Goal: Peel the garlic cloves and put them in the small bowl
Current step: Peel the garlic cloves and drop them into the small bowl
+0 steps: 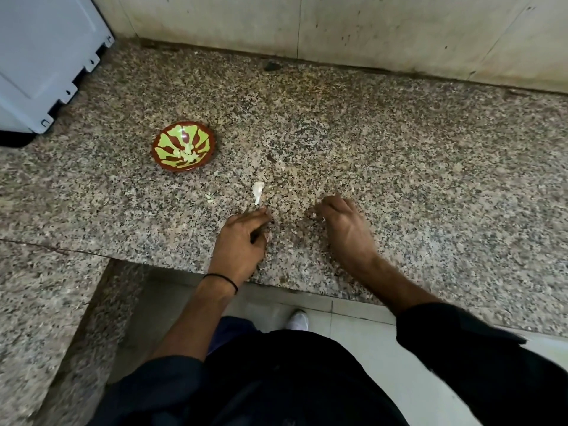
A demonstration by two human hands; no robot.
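Observation:
A small red-brown bowl with a green pattern [183, 146] stands on the speckled granite counter [399, 167], and several peeled garlic cloves [186, 153] lie in it. A white piece of garlic skin [257, 191] lies on the counter just beyond my left hand [241, 241]. My left hand rests near the counter's front edge with fingers curled; a pale bit shows at its fingertips, and I cannot tell what it is. My right hand [344, 224] rests to the right, fingers bent down on the stone, with small white scraps [314, 214] beside them.
A white appliance [46, 56] sits at the back left corner. A tiled wall [338, 26] runs along the back. A small skin scrap [209, 197] lies left of the big piece. The counter steps back at front left; the floor and a white shoe [297, 320] show below.

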